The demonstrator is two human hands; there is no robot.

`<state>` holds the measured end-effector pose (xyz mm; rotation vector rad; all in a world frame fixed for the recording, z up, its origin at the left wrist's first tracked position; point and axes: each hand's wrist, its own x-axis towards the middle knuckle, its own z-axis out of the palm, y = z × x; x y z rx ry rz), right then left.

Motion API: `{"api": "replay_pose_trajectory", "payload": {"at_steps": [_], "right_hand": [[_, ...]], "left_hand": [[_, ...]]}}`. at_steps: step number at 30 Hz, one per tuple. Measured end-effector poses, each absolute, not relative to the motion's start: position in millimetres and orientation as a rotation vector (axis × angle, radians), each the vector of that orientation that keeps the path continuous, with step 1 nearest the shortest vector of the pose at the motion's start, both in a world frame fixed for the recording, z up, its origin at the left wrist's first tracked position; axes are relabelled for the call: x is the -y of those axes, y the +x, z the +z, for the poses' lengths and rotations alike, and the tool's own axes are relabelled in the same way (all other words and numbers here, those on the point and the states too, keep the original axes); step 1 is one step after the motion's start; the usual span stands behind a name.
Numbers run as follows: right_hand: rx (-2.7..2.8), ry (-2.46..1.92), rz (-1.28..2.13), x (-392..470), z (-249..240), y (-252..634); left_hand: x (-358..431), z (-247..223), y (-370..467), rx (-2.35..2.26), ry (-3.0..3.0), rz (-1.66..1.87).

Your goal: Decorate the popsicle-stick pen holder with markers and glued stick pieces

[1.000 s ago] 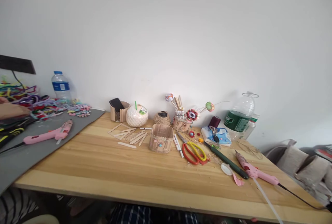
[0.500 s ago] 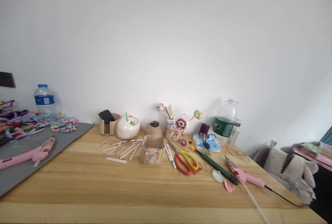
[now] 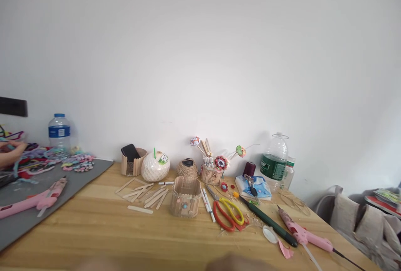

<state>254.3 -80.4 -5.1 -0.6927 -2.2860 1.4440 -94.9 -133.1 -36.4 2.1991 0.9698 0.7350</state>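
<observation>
Looking across the worktop (image 3: pixel 94 229) with no hand clearly showing. Seeing only two blurred skin-toned shapes at the lower edge, so not telling whether the fingers are wide, narrow or holding anything.

Lying nearest that edge:
- stick box (image 3: pixel 185 198), standing upright near the middle
- loose sticks (image 3: pixel 147 193), scattered just left of it
- scissors (image 3: pixel 228 216), lying flat to its right
- glue gun (image 3: pixel 302 233), lying further right with its cord trailing off the edge

Reaching in from the far left over the pipe cleaners (image 3: pixel 46 162) – another person's hand (image 3: pixel 11 154), well apart from the box.

Handling advice, as a judgement: approaching the stick box from the bare front, gripping both side walls lightly – likely fragile at the glued joints – and avoiding the glue gun nozzle and cord.
</observation>
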Motion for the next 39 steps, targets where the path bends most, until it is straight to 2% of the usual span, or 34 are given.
{"api": "replay_pose_trajectory", "payload": {"at_steps": [4, 7, 12, 18, 29, 39], "right_hand": [[2.102, -0.923, 1.179, 23, 11, 236], [1.972, -1.008, 1.067, -4, 10, 221], [1.933, -0.942, 1.082, -13, 4, 199], [1.891, -0.775, 1.192, -16, 3, 190], [1.778, -0.781, 1.254, -24, -8, 189], [1.683, -0.862, 1.162, -27, -15, 191]], "left_hand": [[70, 23, -86, -0.999, 2.039, 0.735], [29, 41, -78, -1.095, 1.924, 0.873], [-5, 31, -67, -1.103, 1.897, 0.76], [-9, 37, -59, -1.098, 1.991, 0.608], [-25, 20, -69, -0.889, 1.842, 0.677], [-51, 43, -67, -0.91, 1.923, 0.489]]}}
